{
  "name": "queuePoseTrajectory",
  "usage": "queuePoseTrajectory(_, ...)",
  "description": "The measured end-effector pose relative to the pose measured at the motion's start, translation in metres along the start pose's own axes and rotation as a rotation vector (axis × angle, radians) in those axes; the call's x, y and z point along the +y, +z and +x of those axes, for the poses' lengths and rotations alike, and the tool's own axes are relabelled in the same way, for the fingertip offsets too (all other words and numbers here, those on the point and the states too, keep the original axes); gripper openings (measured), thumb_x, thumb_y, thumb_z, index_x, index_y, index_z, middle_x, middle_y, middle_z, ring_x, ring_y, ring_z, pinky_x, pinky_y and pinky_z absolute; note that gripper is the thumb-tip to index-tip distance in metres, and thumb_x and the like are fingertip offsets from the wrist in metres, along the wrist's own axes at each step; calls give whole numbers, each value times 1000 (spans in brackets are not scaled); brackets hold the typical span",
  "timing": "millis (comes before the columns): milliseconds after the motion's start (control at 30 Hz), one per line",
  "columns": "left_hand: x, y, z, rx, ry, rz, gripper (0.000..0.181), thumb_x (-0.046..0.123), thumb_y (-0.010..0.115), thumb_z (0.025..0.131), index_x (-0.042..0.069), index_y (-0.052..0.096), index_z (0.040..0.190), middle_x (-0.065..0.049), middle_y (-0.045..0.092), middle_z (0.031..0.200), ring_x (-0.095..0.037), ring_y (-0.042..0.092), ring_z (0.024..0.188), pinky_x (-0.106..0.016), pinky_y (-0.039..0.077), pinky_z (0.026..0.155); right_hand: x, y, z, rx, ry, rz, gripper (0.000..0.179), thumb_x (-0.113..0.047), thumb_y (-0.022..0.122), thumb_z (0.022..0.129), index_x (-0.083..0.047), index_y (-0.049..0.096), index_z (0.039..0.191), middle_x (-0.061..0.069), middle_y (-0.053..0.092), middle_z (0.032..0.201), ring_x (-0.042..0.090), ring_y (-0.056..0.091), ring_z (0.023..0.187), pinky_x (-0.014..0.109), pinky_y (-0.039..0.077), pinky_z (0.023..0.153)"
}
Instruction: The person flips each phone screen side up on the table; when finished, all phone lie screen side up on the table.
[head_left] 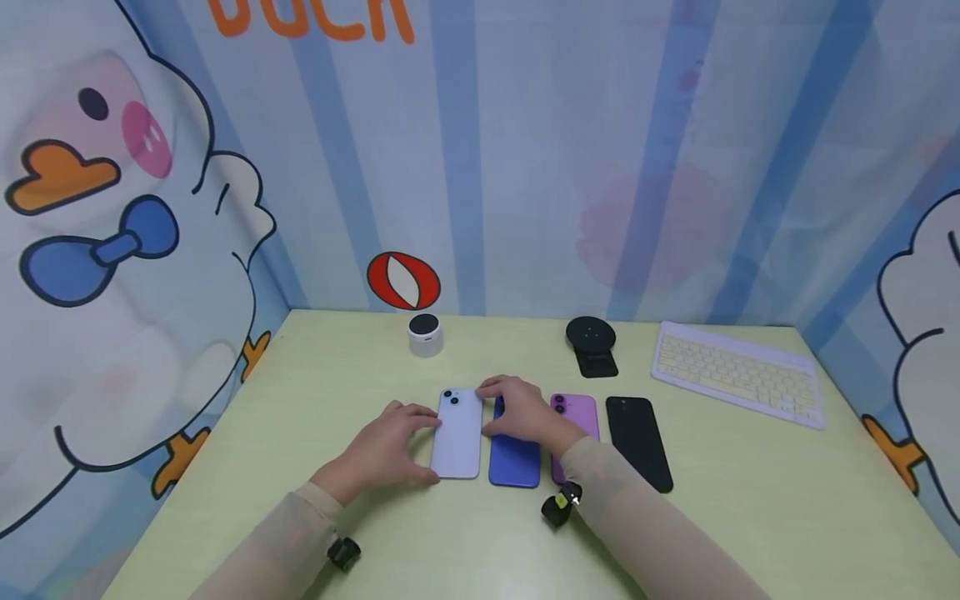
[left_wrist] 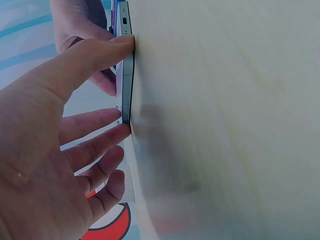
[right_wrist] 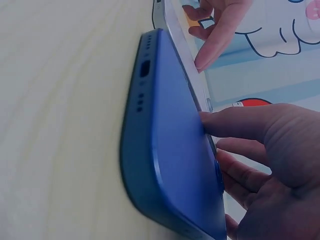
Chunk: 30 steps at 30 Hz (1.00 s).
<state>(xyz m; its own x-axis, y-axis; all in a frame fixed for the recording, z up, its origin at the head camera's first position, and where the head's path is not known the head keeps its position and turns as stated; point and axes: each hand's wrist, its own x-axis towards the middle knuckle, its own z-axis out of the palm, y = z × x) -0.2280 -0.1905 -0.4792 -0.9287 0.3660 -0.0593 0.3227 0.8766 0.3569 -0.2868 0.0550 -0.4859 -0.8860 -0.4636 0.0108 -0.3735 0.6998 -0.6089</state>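
Observation:
A pale lavender smartphone (head_left: pixel 457 442) lies back up on the table, its camera at the far end. Along its left side my left hand (head_left: pixel 386 450) touches it, thumb by the near corner and fingertips farther up the edge. In the left wrist view the thumb (left_wrist: pixel 117 47) presses the phone's rim (left_wrist: pixel 128 75). My right hand (head_left: pixel 521 408) reaches over a blue smartphone (head_left: pixel 514 462), fingertips at the pale phone's right edge and far corner. The blue phone (right_wrist: pixel 180 135) looks large under that hand in the right wrist view; its camera end is partly covered.
Right of the blue phone lie a pink smartphone (head_left: pixel 577 408), partly under the right forearm, and a black smartphone (head_left: pixel 640 442). Behind them are a small white speaker (head_left: pixel 426 337), a black round-topped stand (head_left: pixel 591 337) and a white keyboard (head_left: pixel 738 373). A printed curtain (head_left: pixel 525 167) surrounds the table.

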Motion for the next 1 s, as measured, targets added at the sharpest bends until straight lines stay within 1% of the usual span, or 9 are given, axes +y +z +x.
queuePoseTrajectory(133, 0, -1, 0, -14, -5, 3, 82, 48, 96, 67, 16, 68, 137, -2, 61, 145, -23, 50, 126, -41, 49, 105, 0, 1, -1, 1, 40, 53, 66, -18, 91, 76, -9, 68, 137, 9, 61, 146, 34, 51, 141, 52, 40, 117)
queuePoseTrajectory(233, -2, -2, 1, -23, 6, -1, 84, 48, 95, 68, 16, 66, 140, -3, 59, 147, -23, 49, 128, -41, 49, 106, 0, 1, -2, 6, 62, 91, 70, -18, 93, 75, -10, 66, 139, 8, 59, 148, 35, 49, 143, 52, 39, 117)
queuePoseTrajectory(400, -7, -5, 1, -26, 59, -4, 86, 47, 94, 69, 15, 63, 142, -3, 56, 151, -25, 47, 130, -42, 48, 108, 2, 4, 0, 27, 47, 135, 75, -17, 93, 73, -12, 64, 142, 6, 57, 150, 32, 47, 145, 49, 39, 118)
queuePoseTrajectory(467, -8, -5, 1, -28, 78, -20, 87, 46, 94, 69, 14, 62, 142, -4, 55, 152, -26, 47, 130, -44, 47, 108, 3, 5, 0, 37, 41, 146, 76, -17, 93, 74, -13, 63, 143, 5, 56, 151, 31, 47, 145, 49, 38, 118)
queuePoseTrajectory(533, -10, -5, 1, -36, 85, -43, 88, 46, 94, 69, 14, 61, 144, -4, 53, 153, -26, 46, 131, -45, 46, 109, 3, 3, -1, 45, 40, 162, 76, -18, 93, 74, -14, 62, 144, 4, 56, 151, 31, 46, 146, 49, 38, 119)
queuePoseTrajectory(733, -12, -2, 2, -63, 74, -133, 90, 45, 94, 70, 20, 57, 148, -2, 48, 158, -26, 43, 135, -47, 44, 112, 1, -1, -7, 54, 26, 209, 78, -24, 93, 77, -18, 60, 147, 3, 53, 154, 31, 43, 148, 52, 36, 120)
queuePoseTrajectory(867, -11, -1, 3, -66, 93, -167, 90, 43, 93, 71, 20, 55, 149, -4, 48, 157, -26, 44, 131, -48, 46, 108, 0, -2, -10, 62, -4, 215, 78, -27, 92, 78, -18, 58, 148, 3, 52, 155, 31, 43, 149, 54, 36, 119)
queuePoseTrajectory(1000, -7, -2, 3, -68, 108, -201, 92, 44, 93, 71, 20, 53, 150, -5, 51, 154, -24, 48, 125, -47, 48, 102, -1, -3, -11, 67, -12, 219, 79, -28, 92, 79, -21, 57, 149, 2, 50, 156, 30, 42, 149, 55, 36, 119)
